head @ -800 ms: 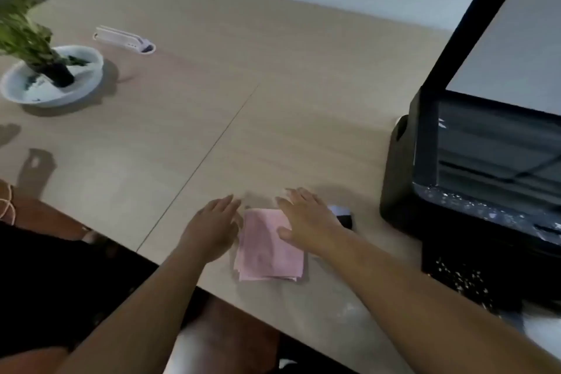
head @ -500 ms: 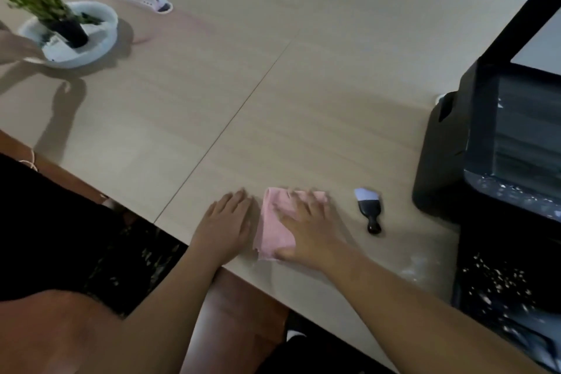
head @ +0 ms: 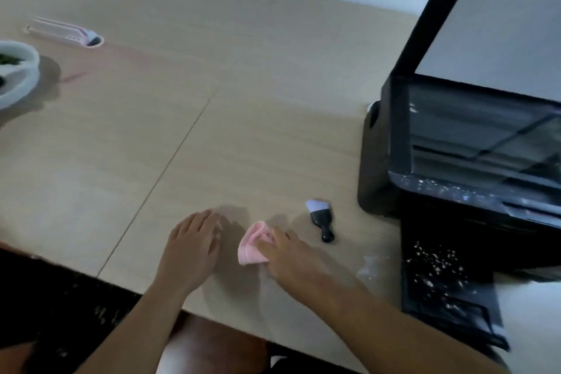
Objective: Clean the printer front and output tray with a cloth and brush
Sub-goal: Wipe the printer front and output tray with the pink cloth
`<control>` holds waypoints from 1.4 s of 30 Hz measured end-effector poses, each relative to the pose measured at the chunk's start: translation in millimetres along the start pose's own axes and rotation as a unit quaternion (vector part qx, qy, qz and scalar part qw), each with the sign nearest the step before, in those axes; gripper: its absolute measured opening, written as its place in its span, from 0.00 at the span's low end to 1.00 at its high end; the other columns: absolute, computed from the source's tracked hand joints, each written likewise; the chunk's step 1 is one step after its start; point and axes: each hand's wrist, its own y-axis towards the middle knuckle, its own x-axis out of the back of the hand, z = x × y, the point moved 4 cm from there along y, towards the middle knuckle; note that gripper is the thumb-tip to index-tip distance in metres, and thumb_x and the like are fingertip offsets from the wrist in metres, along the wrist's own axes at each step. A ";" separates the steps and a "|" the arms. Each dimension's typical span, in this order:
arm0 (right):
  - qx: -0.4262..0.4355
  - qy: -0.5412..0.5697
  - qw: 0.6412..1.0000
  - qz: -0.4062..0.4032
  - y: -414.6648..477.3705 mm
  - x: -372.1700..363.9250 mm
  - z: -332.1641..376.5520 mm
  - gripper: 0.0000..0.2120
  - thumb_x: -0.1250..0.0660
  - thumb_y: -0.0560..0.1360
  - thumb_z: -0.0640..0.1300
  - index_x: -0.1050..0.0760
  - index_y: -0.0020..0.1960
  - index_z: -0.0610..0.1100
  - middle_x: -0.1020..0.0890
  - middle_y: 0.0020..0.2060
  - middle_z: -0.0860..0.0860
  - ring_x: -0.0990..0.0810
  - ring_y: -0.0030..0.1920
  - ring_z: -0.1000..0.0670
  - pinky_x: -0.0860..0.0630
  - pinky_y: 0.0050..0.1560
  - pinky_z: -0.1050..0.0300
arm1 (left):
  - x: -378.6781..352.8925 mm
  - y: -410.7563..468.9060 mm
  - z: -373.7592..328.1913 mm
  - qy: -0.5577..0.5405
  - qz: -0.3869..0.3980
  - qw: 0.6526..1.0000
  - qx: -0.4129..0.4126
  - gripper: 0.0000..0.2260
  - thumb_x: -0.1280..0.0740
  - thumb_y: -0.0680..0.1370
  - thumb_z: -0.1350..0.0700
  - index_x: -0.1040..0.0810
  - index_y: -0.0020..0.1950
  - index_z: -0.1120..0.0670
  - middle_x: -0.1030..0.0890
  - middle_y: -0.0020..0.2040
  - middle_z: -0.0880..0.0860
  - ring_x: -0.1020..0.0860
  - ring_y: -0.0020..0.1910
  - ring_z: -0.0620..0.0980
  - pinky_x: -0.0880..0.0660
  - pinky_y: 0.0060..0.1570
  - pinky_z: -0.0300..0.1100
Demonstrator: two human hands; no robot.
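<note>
A pink cloth (head: 253,242) lies bunched on the wooden table (head: 212,130) near its front edge. My right hand (head: 288,258) grips the cloth, its fingers curled into the folds. My left hand (head: 194,240) rests flat on the table just left of the cloth, fingers straight, holding nothing. A small black brush (head: 320,218) with pale bristles lies right of the cloth, untouched. The black printer (head: 455,146) stands at the right with its lid raised. Its output tray (head: 440,276), speckled with white crumbs, juts out over the table's front edge.
A white bowl with a plant (head: 15,73) sits at the far left. A white stapler-like object (head: 65,33) lies behind it. White dust (head: 370,267) marks the table beside the tray. A seam (head: 170,161) runs across the tabletop.
My right hand has gathered the flat folded cloth into a bunch and closed on it. My left hand stayed beside it. The view shifted, and the brush is now uncovered.
</note>
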 end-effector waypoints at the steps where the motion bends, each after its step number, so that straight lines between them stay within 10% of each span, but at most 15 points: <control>1: -0.011 0.025 1.000 -0.010 -6.9 6.0 -4.6 0.23 0.31 0.69 0.41 0.29 0.62 0.52 0.24 0.54 0.45 0.22 0.45 0.43 0.27 0.34 0.54 | 7.9 8.6 -9.2 -0.013 -0.009 1.000 -0.015 0.22 0.40 0.76 0.53 0.27 0.69 0.56 0.25 0.68 0.55 0.30 0.68 0.56 0.32 0.65 0.53; 5: -0.099 0.097 0.988 -0.066 -51.8 41.3 -38.4 0.28 0.42 0.75 0.44 0.46 0.70 0.63 0.32 0.64 0.45 0.27 0.55 0.39 0.24 0.46 0.45 | 41.5 57.6 -76.9 -0.059 -0.050 0.990 -0.120 0.25 0.45 0.74 0.49 0.24 0.65 0.59 0.22 0.62 0.57 0.26 0.63 0.60 0.26 0.58 0.56; 13: -0.249 0.056 0.915 -0.313 -136.2 135.1 -107.1 0.23 0.41 0.70 0.53 0.27 0.64 0.54 0.29 0.50 0.51 0.22 0.42 0.46 0.29 0.27 0.58 | 93.9 139.3 -254.3 -0.117 -0.089 0.942 -0.304 0.19 0.42 0.80 0.53 0.27 0.69 0.57 0.24 0.66 0.54 0.30 0.66 0.54 0.32 0.65 0.51; 17: -0.291 0.042 0.920 -0.260 -122.4 144.6 -142.1 0.20 0.40 0.74 0.50 0.31 0.66 0.53 0.39 0.73 0.56 0.24 0.53 0.47 0.23 0.35 0.52 | 97.8 157.9 -311.5 -0.113 -0.079 0.932 -0.335 0.17 0.41 0.82 0.53 0.28 0.70 0.55 0.26 0.68 0.52 0.32 0.68 0.52 0.34 0.67 0.50; 22: -0.298 0.076 0.916 -0.257 -104.4 137.7 -150.0 0.18 0.44 0.79 0.62 0.34 0.65 0.57 0.33 0.67 0.57 0.22 0.51 0.47 0.22 0.36 0.52 | 83.0 174.8 -345.1 -0.131 -0.030 0.931 -0.340 0.17 0.42 0.82 0.54 0.29 0.71 0.54 0.27 0.71 0.52 0.32 0.71 0.51 0.36 0.69 0.47; 29: -0.349 0.073 0.877 -0.321 -127.5 124.0 -168.7 0.18 0.38 0.78 0.54 0.31 0.67 0.52 0.31 0.68 0.56 0.20 0.50 0.45 0.22 0.34 0.51 | 48.3 197.2 -354.4 -0.024 0.043 0.925 -0.377 0.22 0.48 0.84 0.52 0.40 0.78 0.54 0.44 0.80 0.51 0.50 0.79 0.49 0.56 0.76 0.44; 42: -0.380 0.075 0.846 -0.367 -139.9 117.4 -174.2 0.21 0.42 0.76 0.56 0.29 0.67 0.52 0.28 0.68 0.56 0.18 0.51 0.45 0.20 0.35 0.49 | 40.0 216.3 -355.1 0.000 0.005 0.918 -0.397 0.24 0.49 0.84 0.48 0.45 0.80 0.52 0.46 0.80 0.49 0.51 0.79 0.48 0.56 0.76 0.44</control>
